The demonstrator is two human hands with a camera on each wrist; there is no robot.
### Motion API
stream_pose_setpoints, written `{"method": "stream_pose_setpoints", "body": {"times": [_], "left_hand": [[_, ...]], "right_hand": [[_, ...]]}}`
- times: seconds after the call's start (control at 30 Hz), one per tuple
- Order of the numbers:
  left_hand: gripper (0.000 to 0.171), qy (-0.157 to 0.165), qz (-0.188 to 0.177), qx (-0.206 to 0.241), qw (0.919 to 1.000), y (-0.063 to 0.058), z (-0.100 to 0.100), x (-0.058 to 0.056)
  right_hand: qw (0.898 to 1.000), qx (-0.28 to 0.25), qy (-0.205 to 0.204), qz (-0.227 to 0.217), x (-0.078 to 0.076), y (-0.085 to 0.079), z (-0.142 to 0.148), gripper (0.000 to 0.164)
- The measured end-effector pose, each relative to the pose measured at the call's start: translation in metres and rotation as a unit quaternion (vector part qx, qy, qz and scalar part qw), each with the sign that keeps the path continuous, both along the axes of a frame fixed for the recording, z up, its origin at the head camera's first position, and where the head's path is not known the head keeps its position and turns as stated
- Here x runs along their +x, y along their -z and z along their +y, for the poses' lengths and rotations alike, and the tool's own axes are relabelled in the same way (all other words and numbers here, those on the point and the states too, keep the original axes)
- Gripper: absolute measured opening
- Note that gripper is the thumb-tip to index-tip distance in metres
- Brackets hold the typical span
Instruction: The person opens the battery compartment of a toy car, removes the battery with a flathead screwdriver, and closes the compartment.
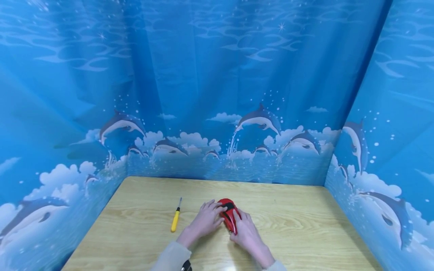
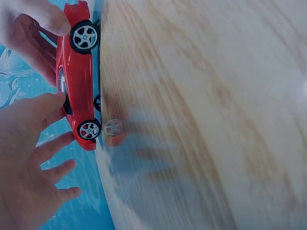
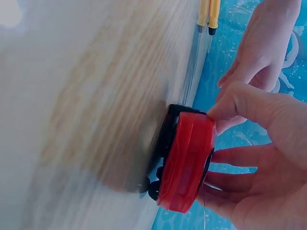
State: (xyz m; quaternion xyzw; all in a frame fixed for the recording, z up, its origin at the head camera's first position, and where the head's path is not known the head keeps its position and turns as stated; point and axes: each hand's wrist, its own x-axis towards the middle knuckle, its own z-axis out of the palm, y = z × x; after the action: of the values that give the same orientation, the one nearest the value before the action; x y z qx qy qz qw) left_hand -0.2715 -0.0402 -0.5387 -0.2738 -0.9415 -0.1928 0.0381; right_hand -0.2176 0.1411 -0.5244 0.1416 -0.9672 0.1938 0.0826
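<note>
A red toy car (image 1: 229, 218) with dark windows and silver-spoked wheels stands upright on the table, angled between both hands. My right hand (image 1: 246, 230) grips its near end; in the right wrist view, the thumb of that hand (image 3: 271, 129) lies at one edge and the fingers along the other. From the other side my left hand (image 1: 206, 220) reaches over the car. The left wrist view has this hand's (image 2: 21, 143) thumb and index finger touching the car (image 2: 78, 79), while its remaining fingers are spread out straight. The underside is hidden.
To the left of the hands lies a screwdriver (image 1: 175, 220) with a yellow handle, its shaft pointing away. A wood-grain table (image 1: 288, 210) carries everything. Blue curtains (image 1: 203, 94) printed with dolphins enclose the back and both sides.
</note>
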Motion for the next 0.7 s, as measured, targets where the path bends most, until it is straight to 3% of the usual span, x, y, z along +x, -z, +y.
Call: {"method": "stream_pose_setpoints", "body": {"times": [0.2, 0.37, 0.5, 0.7], "left_hand": [[0.042, 0.006, 0.010, 0.011, 0.9999, -0.003, 0.000, -0.002], [0.060, 0.034, 0.014, 0.017, 0.9992, -0.002, 0.001, -0.007], [0.069, 0.056, 0.003, 0.016, 0.9983, 0.000, 0.001, -0.011], [0.067, 0.048, -0.026, 0.009, 0.9985, 0.003, 0.003, -0.014]], "right_hand": [[1.000, -0.004, -0.025, 0.009, 0.000, 0.001, 0.005, 0.082], [0.999, 0.003, -0.042, 0.027, -0.001, 0.001, 0.009, 0.079], [0.998, 0.008, -0.053, 0.039, -0.001, 0.001, 0.010, 0.079], [0.998, 0.000, -0.056, 0.022, 0.001, -0.002, 0.013, 0.080]]}}
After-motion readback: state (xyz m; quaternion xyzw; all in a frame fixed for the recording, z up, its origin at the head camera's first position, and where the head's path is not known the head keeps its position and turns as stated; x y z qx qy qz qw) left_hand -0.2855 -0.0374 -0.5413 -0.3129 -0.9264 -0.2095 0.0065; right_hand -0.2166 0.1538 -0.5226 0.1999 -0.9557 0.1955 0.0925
